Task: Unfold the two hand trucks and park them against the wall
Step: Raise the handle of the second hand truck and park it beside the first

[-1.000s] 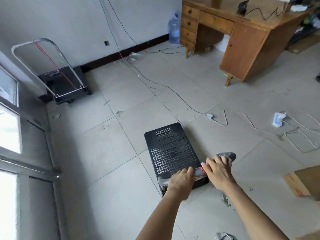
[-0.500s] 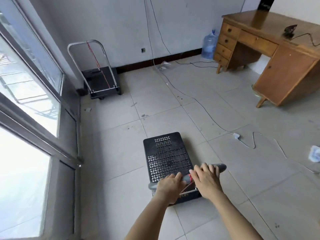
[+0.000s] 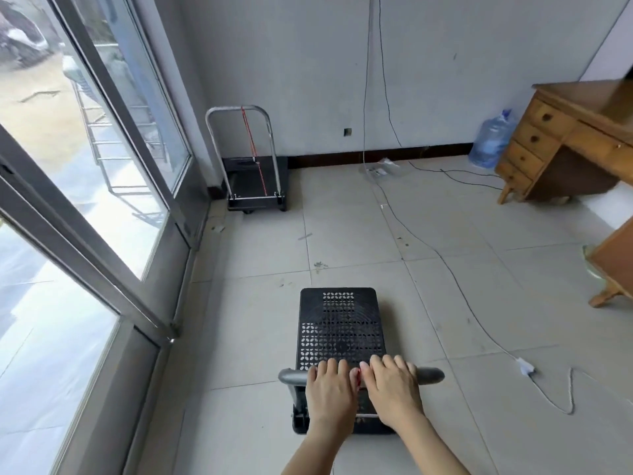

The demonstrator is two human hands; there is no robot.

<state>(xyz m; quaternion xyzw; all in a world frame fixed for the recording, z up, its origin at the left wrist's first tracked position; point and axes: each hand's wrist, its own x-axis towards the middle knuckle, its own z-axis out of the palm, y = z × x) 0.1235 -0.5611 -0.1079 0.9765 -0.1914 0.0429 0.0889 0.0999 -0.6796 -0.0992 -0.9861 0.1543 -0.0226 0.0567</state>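
Note:
A black perforated hand truck [image 3: 339, 323] stands on the tiled floor right in front of me, its grey handle bar [image 3: 430, 374] raised. My left hand [image 3: 329, 392] and my right hand [image 3: 392, 389] grip that bar side by side. A second hand truck [image 3: 255, 181] stands unfolded in the far corner by the grey wall [image 3: 428, 63], its metal handle upright with a red cord across it.
A glass door and window frame [image 3: 102, 207] run along the left. A wooden desk [image 3: 575, 138] and a water bottle [image 3: 491, 140] stand at the right. Cables [image 3: 445, 265] trail across the floor on the right, ending in a white rope.
The view has swung left so the cart in my hands now points towards the far wall and the parked truck. Both hands stay on the handle.

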